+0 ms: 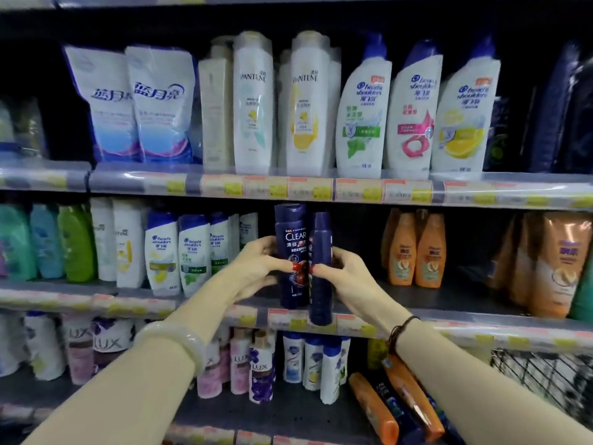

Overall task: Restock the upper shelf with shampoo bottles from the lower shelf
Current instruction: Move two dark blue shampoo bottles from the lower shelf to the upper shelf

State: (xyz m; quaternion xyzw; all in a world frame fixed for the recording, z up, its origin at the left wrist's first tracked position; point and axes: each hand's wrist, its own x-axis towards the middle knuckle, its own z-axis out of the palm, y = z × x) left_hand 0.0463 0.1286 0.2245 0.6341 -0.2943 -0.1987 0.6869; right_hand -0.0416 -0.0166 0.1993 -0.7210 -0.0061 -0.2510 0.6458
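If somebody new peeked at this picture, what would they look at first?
Probably the two dark blue Clear bottles in the middle, held upright side by side by the left hand and the right hand at the middle shelf's front edge. Next, the big white Head & Shoulders bottles on the shelf above, and the orange bottles to the right.

Two hands — left grip (pixel 256 268), right grip (pixel 348 273) — clasp two dark-blue shampoo bottles (pixel 292 255).

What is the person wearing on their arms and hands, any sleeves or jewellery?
No sleeves show: both forearms are bare. The left wrist carries a thick, smooth, pale whitish bangle. The right wrist has a thin dark cord bracelet, apparently looped more than once. The left hand seems to have a ring on one finger. Thumbnails on both hands are painted red.
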